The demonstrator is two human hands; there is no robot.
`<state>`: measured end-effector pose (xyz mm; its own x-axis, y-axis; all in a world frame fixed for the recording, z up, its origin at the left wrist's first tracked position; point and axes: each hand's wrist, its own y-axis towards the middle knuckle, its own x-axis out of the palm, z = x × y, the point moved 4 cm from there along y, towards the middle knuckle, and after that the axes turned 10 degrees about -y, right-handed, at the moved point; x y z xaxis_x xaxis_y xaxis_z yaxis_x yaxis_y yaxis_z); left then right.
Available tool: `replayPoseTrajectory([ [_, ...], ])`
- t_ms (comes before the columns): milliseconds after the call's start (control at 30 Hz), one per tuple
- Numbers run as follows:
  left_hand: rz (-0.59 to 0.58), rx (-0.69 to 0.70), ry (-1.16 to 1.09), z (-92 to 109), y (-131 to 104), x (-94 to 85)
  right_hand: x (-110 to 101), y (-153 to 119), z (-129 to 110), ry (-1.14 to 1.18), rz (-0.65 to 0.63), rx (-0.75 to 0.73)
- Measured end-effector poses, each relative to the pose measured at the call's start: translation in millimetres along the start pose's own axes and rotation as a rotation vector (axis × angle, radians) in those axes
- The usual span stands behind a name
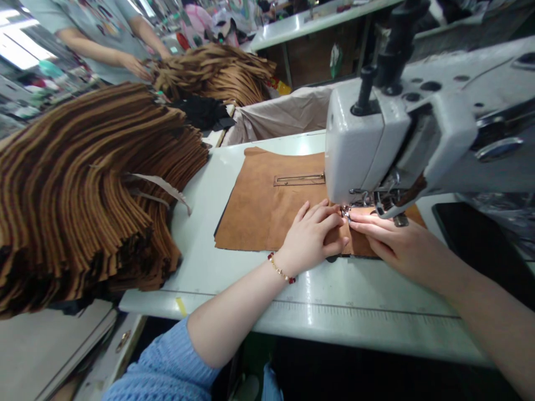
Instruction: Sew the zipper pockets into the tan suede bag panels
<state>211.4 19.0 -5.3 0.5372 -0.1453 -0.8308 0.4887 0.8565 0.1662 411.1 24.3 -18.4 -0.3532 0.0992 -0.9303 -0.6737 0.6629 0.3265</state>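
The brown suede panel [267,209] lies flat on the white table [343,301], its long axis running left to right, its right end under the sewing machine head [359,145]. Your left hand [311,236] presses it flat with fingers together, just left of the needle. Your right hand [388,239], equally close, pins the near edge from the right, fingers extended flat. The zipper [298,179] sits farther back.

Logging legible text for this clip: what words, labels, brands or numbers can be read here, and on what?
None can be read.
Ruler markings along the sewing table front edge: numbers too small and blurred.
Print on a co-worker's shirt: blurred, unreadable.
Sewing machine: no visible label.
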Motion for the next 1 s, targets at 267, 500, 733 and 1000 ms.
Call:
replayPoseTrajectory([
  [267, -0.011, -0.004, 0.005, 3, -1, 0.2, -7, 4, -2, 0.045, 0.021, -0.028],
  [500, -0.029, 0.008, -0.007, 1, -2, 0.6, -6, 5, -1, 0.079, 0.025, -0.026],
  [733, -0.050, 0.054, 0.002, 2, -9, -0.7, -7, 0, -1, -0.030, 0.026, -0.002],
  [1000, -0.038, 0.069, 0.008, 3, -16, 0.5, -8, -3, -3, -0.025, 0.045, -0.043],
])
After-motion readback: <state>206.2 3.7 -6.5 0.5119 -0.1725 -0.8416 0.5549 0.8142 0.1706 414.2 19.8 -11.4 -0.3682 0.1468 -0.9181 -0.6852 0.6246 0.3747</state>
